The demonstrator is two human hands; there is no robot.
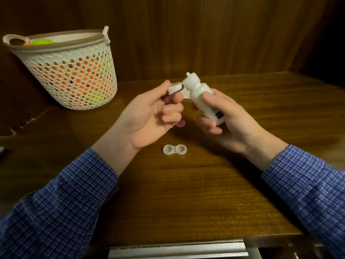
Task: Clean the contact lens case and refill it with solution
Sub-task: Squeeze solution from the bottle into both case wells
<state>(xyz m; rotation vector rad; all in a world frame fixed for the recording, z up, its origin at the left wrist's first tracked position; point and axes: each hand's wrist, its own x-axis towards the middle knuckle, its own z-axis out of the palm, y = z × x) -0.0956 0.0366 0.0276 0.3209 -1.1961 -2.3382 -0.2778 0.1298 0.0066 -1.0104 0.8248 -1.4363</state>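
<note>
A clear twin-well contact lens case (175, 149) lies open on the wooden table, without its lids, below and between my hands. My right hand (222, 120) grips a white solution bottle (201, 96), tilted left with its bare nozzle pointing up. My left hand (149, 114) pinches the bottle's white cap (174, 88) between thumb and fingertips, right next to the nozzle. A small purple lid (180, 124) lies on the table under my left fingers, partly hidden.
A white perforated basket (74, 71) holding orange and green things stands at the back left. Behind the bottle sits a white item (185, 93), mostly hidden. A wooden wall rises behind the table (186, 193); a metal rail (177, 249) runs along the front edge.
</note>
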